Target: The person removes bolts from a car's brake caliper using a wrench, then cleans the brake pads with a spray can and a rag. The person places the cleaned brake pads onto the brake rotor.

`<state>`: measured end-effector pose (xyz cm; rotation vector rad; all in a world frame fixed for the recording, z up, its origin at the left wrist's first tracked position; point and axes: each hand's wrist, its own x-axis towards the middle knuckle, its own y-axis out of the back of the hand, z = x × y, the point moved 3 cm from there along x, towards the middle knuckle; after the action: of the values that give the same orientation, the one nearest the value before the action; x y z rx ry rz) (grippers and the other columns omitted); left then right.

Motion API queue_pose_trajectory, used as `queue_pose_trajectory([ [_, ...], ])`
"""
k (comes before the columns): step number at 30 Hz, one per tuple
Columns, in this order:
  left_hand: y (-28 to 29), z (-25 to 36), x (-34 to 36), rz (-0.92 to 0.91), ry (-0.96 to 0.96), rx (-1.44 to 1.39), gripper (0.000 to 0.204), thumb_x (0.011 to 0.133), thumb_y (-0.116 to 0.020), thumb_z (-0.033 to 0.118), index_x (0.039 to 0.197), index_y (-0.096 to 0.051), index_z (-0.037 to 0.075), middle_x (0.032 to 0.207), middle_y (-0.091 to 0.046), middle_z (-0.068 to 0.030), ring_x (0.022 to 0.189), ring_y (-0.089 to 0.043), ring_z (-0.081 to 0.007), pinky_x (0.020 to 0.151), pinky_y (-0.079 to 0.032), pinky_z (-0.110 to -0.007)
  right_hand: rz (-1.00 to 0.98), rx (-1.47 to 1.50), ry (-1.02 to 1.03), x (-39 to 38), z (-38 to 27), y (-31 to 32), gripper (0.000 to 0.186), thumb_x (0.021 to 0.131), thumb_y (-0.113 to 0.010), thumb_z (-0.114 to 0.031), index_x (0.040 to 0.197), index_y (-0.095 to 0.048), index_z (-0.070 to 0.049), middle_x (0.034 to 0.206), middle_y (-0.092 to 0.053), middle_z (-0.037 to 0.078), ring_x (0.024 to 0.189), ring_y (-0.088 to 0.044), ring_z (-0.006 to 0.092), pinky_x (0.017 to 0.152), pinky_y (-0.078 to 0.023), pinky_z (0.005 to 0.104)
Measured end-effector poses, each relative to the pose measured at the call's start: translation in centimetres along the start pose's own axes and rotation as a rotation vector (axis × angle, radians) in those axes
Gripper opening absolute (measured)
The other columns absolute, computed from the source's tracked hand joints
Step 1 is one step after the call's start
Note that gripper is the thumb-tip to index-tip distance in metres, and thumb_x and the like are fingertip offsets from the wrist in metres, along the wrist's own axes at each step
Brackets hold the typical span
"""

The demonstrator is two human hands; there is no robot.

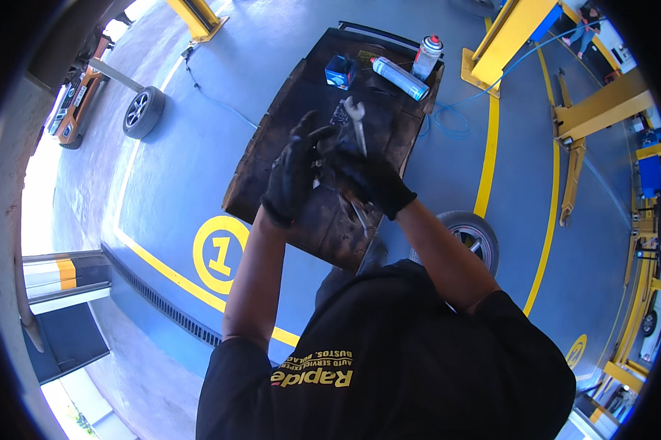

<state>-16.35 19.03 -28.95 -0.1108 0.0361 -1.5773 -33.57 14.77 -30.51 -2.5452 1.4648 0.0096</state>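
Note:
My right hand (371, 176), in a black glove, is closed round an open-end wrench (358, 125); the wrench's jaw sticks up past the fingers. Beside it on the left, my left hand (290, 176), also black-gloved, has its fingers raised and apart. A small shiny bit shows between the two hands, too hidden to name. Both hands are over a dark, worn worktop (264, 158). Below my right hand, a metal tool (356, 216) shows partly. Near the worktop's far end are a blue box (339, 72), a blue spray can (400, 78) lying down and a red-topped spray can (427, 57) standing.
A wheel (471, 238) lies close to the worktop's right side, and another wheel (144, 111) stands at the far left. Yellow lift posts (503, 48) rise from the blue floor (162, 191). A thin blue hose (451, 121) trails on the right.

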Motion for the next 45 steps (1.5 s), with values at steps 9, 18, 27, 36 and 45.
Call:
queue_pose_trajectory([
  [9, -3.1, -4.1, -6.7, -0.248, 0.051, 0.347, 0.045, 0.106, -0.055, 0.012, 0.149, -0.044, 0.005, 0.098, -0.059, -0.0037, 0.074, -0.057, -0.0141, 0.067, -0.05, -0.031, 0.371, -0.05, 0.123, 3.1, 3.5, 1.3, 0.029, 0.093, -0.072, -0.033, 0.097, -0.074, -0.005, 0.086, -0.072, 0.004, 0.078, -0.066, 0.0125, 0.069, -0.051, 0.0323],
  [18, 4.2, 0.3, -12.2, -0.097, 0.411, -0.076, 0.033, 0.105, -0.059, 0.011, 0.136, -0.059, 0.0, 0.092, -0.063, -0.004, 0.076, -0.063, -0.0125, 0.065, -0.051, -0.027, 0.356, -0.46, -0.07, 5.6, 10.3, 7.0, 0.048, 0.091, -0.071, -0.04, 0.117, -0.067, 0.0, 0.107, -0.073, 0.02, 0.098, -0.071, 0.0348, 0.085, -0.055, 0.0446],
  [27, 14.1, 8.6, -2.9, 0.016, -0.449, 0.751, 0.018, 0.096, -0.061, -0.003, 0.111, -0.07, -0.001, 0.097, -0.07, -0.0074, 0.079, -0.068, -0.0147, 0.069, -0.057, -0.026, 0.304, -0.519, -0.023, -1.6, 1.1, 6.5, 0.031, 0.103, -0.061, -0.028, 0.12, -0.064, -0.003, 0.089, -0.069, 0.012, 0.073, -0.069, 0.0251, 0.067, -0.055, 0.039],
  [36, 15.7, 17.8, 5.9, 0.045, -0.176, 0.11, 0.027, 0.101, -0.055, 0.015, 0.119, -0.062, -0.005, 0.067, -0.045, 0.0013, 0.052, -0.044, -0.0087, 0.046, -0.038, -0.026, 0.229, -0.416, 0.246, -2.5, -19.5, -0.9, 0.032, 0.105, -0.054, -0.012, 0.137, -0.055, -0.005, 0.08, -0.062, 0.003, 0.056, -0.055, 0.0089, 0.05, -0.044, 0.0246],
  [45, 14.7, 33.6, 9.7, 0.058, -1.175, 0.303, 0.029, 0.095, -0.072, 0.013, 0.121, -0.062, 0.003, 0.084, -0.062, -0.007, 0.07, -0.061, -0.0159, 0.059, -0.052, -0.031, -0.165, -0.071, 0.533, -3.9, -33.6, -0.2, 0.04, 0.102, -0.055, -0.019, 0.139, -0.057, -0.003, 0.117, -0.068, 0.019, 0.088, -0.073, 0.024, 0.077, -0.059, 0.0357],
])
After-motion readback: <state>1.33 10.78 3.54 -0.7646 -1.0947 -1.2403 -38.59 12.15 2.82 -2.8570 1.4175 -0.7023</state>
